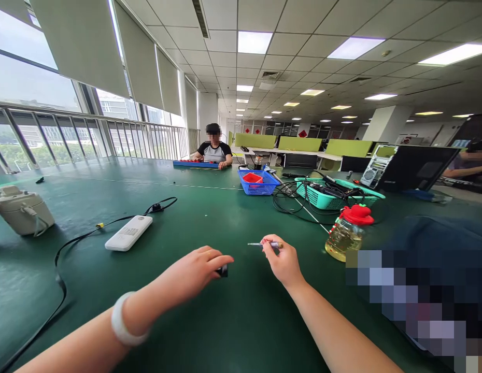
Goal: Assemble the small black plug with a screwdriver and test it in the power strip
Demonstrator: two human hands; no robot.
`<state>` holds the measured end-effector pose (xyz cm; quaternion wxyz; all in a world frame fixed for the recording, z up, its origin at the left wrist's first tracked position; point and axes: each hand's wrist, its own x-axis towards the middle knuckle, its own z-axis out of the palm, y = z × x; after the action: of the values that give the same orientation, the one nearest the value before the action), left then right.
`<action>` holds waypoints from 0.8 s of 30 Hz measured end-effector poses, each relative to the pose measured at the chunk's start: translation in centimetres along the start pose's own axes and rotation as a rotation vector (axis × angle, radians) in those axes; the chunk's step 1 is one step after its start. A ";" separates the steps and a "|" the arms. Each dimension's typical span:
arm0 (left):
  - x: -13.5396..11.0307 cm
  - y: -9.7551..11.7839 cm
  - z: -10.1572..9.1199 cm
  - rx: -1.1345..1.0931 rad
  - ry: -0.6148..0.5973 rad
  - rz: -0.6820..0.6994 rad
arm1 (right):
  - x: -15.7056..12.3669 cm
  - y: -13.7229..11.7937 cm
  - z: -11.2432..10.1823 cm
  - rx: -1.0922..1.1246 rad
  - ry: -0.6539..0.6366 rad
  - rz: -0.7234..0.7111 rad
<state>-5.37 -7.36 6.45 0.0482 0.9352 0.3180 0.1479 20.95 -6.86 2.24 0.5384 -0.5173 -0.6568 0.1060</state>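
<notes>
1 risk: screwdriver (275,245) tip could jab left hand (202,270) | cause: small black object (224,271) slipping in left hand's grip | right hand (284,262): pinching screwdriver handle

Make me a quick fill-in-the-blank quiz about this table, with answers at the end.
The small screwdriver is in the ____ hand.
The white wristband is worn on the ____ arm.
The glass jar has a ____ lid.
A red container sits in the ____ basket.

Missing words: right; left; red; blue.
</notes>
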 end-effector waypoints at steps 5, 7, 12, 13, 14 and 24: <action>6.7 -0.2 3.9 0.065 0.029 -0.071 | 0.2 0.1 -0.4 -0.022 0.010 -0.032; 8.1 -0.9 5.4 0.079 0.029 -0.142 | 0.3 0.1 -0.4 -0.052 0.019 -0.078; 8.3 -1.9 7.3 -0.040 0.069 -0.170 | 0.1 -0.4 -0.2 -0.137 0.003 -0.272; 8.0 -2.0 7.4 -0.069 0.095 -0.162 | 0.1 -0.6 -0.2 -0.142 0.006 -0.307; 7.8 -2.1 7.4 -0.092 0.124 -0.163 | 0.0 -0.8 -0.2 -0.142 0.011 -0.334; 7.5 -4.0 7.6 -0.178 0.087 -0.257 | -0.5 -1.9 -0.3 -0.132 -0.159 -0.415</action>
<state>0.32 0.37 0.34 0.1357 0.8715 0.4226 0.2083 20.01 -8.19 3.43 0.4600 -0.3952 -0.7951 -0.0098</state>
